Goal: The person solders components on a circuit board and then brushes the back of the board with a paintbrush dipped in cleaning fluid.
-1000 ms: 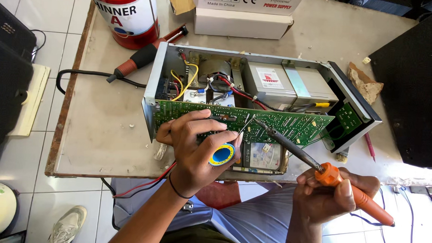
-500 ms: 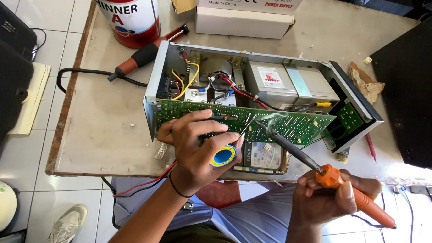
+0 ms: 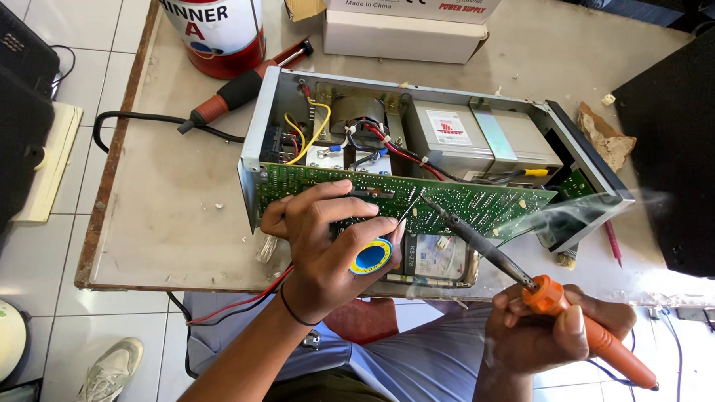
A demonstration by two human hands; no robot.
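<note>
A: What is held by the left hand (image 3: 324, 239)?

B: A small blue and yellow solder spool (image 3: 371, 256) is gripped between thumb and curled fingers. The hand is rested against the green board (image 3: 468, 203), with a thin strand of solder led up from the spool to the board's face.

A: And by the right hand (image 3: 555, 331)?

B: An orange-handled iron (image 3: 544, 295) is clasped, the fingers wrapped fully round the handle. The dark shaft is angled up and left, and its tip is set on the board, just beside the solder strand. A wisp of smoke is seen right of the board, near the case's corner.

A: Where is the board placed?

B: It is stood on edge along the near side of the open metal case (image 3: 257, 134), tilted toward the person. Behind the board, inside the case, coloured wires, a transformer and grey boxes are seen.

A: What else is laid around the case?

B: Left of the case, a screwdriver (image 3: 238, 94) with a red and black handle is laid on the table (image 3: 167, 218), over a black cable. Behind that, a red and white can (image 3: 213, 21) is stood. A white carton (image 3: 403, 28) is set beyond the case, and a brown scrap (image 3: 605, 138) is laid to the right of the case.
</note>
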